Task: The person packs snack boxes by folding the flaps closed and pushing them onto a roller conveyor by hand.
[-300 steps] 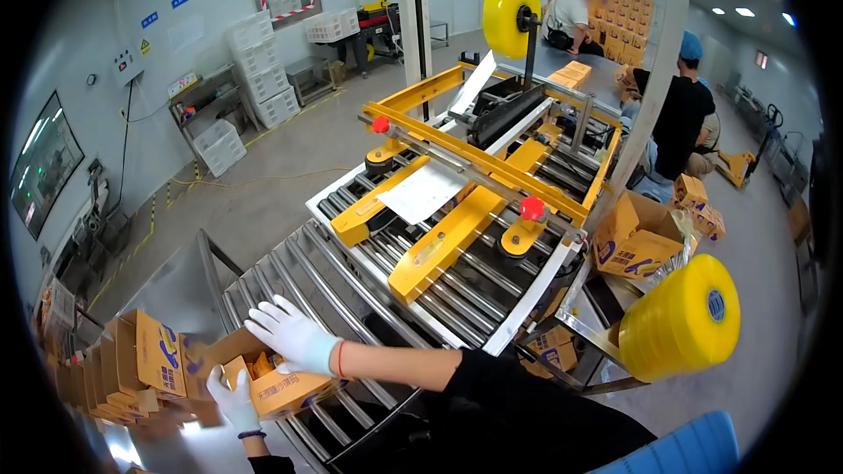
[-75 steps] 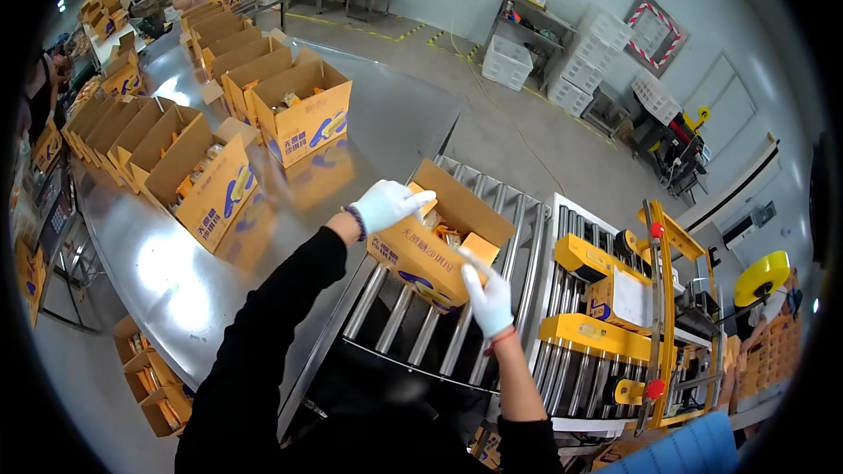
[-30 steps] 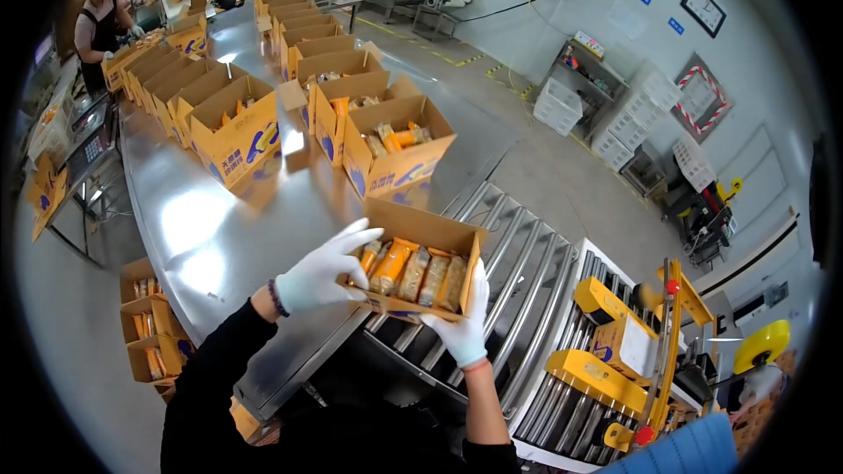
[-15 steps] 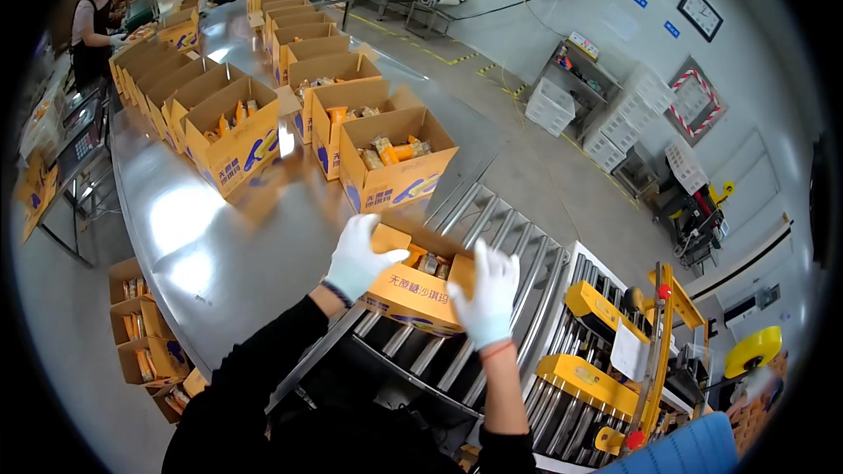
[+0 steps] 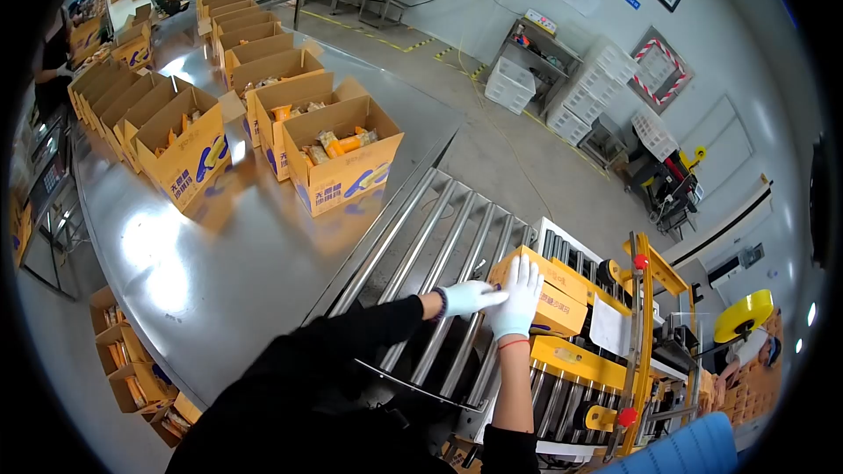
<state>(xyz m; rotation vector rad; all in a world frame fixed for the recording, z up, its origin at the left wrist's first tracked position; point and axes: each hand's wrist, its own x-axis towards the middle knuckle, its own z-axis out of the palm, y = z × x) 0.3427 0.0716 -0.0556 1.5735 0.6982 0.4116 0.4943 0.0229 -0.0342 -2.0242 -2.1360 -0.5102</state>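
Note:
A yellow-orange carton (image 5: 559,306) with its top flaps folded down sits at the entry of the taping machine (image 5: 571,353), between its yellow side guides. My right hand (image 5: 516,300), in a white glove, lies flat over the near end of the carton with its fingers stretched out. Beside it, my gloved left hand (image 5: 474,297) reaches across with straight fingers, and its tips meet my right hand at the carton's end. Whether the left fingertips touch the cardboard is hidden. Under my forearms runs the roller conveyor (image 5: 430,250).
Open cartons of wrapped snacks stand in two rows on the steel table (image 5: 263,272); the nearest carton (image 5: 341,177) is close to the rollers. More filled cartons (image 5: 132,369) are stacked low at left. A yellow tape roll (image 5: 743,316) is at right. Other people work at the far end.
The carton has moved right, off the open rollers and into the machine's entry, and its flaps are now closed. Both hands followed it rightward, and the camera view has turned right.

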